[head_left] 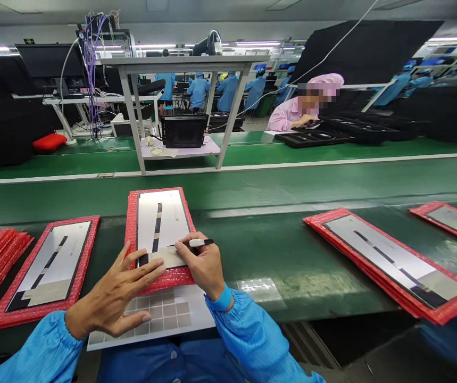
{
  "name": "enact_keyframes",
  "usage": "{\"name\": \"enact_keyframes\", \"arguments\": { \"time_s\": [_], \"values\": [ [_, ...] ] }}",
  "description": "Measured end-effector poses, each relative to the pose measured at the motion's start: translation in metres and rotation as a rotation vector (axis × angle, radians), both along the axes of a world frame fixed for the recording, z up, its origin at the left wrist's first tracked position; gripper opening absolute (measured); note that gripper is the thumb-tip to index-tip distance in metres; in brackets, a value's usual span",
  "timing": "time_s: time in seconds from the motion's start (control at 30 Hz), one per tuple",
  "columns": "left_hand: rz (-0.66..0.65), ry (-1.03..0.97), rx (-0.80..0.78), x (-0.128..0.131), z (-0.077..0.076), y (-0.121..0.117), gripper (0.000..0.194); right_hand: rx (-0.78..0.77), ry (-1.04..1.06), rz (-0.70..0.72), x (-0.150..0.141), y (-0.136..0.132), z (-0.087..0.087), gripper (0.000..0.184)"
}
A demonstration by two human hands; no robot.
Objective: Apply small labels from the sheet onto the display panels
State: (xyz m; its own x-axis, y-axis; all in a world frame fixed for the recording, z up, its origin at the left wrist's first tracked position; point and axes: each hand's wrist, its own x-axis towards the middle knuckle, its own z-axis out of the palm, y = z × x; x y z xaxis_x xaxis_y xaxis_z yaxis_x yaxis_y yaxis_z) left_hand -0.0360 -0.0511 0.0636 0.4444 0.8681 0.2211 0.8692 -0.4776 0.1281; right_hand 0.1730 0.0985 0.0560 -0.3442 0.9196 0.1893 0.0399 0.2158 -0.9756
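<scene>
A flat screen panel [170,221], silvery with a dark strip running down it, lies on red bubble wrap [131,223] before me. My left hand [120,290] rests with spread fingers at the panel's lower left, fingertips on a greyish patch [172,258] along its near end. In my right hand [204,263] is a slim pen-like tool [201,242] with a white and black handle, pinched between thumb and fingers. Its thin dark tip is over the panel just above the patch. Below the wrap, a white sheet [208,314] carrying grey squares sticks out, partly covered by my left hand.
Similar panels on red wrap lie at the left [58,255] and right [396,255]. A stack of red wraps [0,266] stands far left. Across the green bench [252,191] are a metal stand [184,61] and a person in pink [288,114] beside black trays [312,138].
</scene>
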Motion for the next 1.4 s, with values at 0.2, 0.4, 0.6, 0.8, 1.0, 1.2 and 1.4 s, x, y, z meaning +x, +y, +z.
{"name": "enact_keyframes", "arguments": {
  "time_s": [0.2, 0.4, 0.6, 0.8, 1.0, 1.2, 1.4],
  "values": [
    [0.011, -0.288, 0.026, -0.008, -0.007, -0.006, 0.072, -0.017, 0.039, 0.01, 0.003, 0.0, 0.001, 0.02],
    [0.676, -0.801, 0.239, -0.014, -0.025, 0.005, 0.032, 0.049, 0.273, -0.039, 0.025, 0.013, 0.003, 0.02],
    [0.883, -1.133, 0.036, -0.017, -0.035, 0.022, 0.055, 0.083, 0.055, -0.029, 0.047, 0.019, -0.008, 0.02],
    [0.891, -1.197, -0.004, -0.017, -0.03, 0.034, 0.051, 0.06, -0.239, 0.065, 0.047, 0.011, -0.011, 0.03],
    [0.908, -1.16, -0.001, -0.012, -0.029, 0.038, 0.049, -0.06, -0.21, 0.152, 0.047, 0.014, -0.006, 0.034],
    [0.914, -1.135, 0.018, -0.009, -0.034, 0.039, 0.049, -0.137, -0.139, 0.157, 0.047, 0.017, -0.005, 0.036],
    [0.918, -1.11, 0.038, -0.006, -0.037, 0.04, 0.045, -0.111, -0.11, 0.162, 0.049, 0.018, -0.006, 0.025]
  ]
}}
